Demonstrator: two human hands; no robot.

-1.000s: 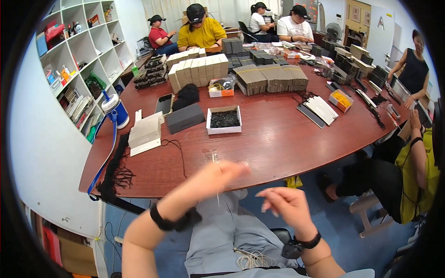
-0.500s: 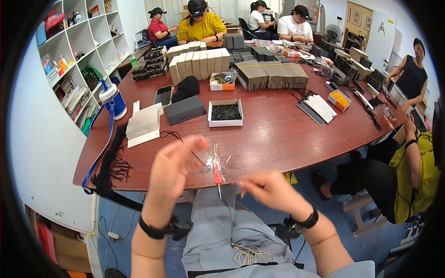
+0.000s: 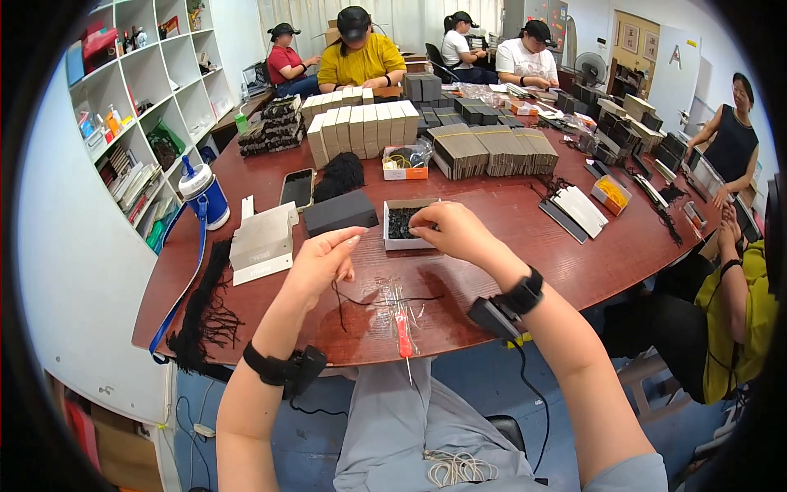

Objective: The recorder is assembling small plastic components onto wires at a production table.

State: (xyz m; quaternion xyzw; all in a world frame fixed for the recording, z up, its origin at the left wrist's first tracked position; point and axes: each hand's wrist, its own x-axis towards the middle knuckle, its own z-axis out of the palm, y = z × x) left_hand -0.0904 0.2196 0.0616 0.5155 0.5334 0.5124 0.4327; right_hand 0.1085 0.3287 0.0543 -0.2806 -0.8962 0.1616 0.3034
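My left hand is raised over the table's near part, thumb and fingers pinched on a thin black cord. The cord hangs below the hand and trails to the right. My right hand reaches into a small white box filled with small black pieces. Its fingers are bent together at the pieces; what lies between the fingertips is hidden. Below the cord, a red-handled tool with a thin metal shaft lies at the table's near edge, on clear tape.
A dark grey box and pale folded card lie left of the white box. Black tassels hang off the left edge near a blue jug. Stacked cards stand farther back. Other people sit around the table.
My right hand has moved from the near table edge forward into the white box. My left hand has stayed raised with the cord, which now stretches to the right. The view has shifted slightly.
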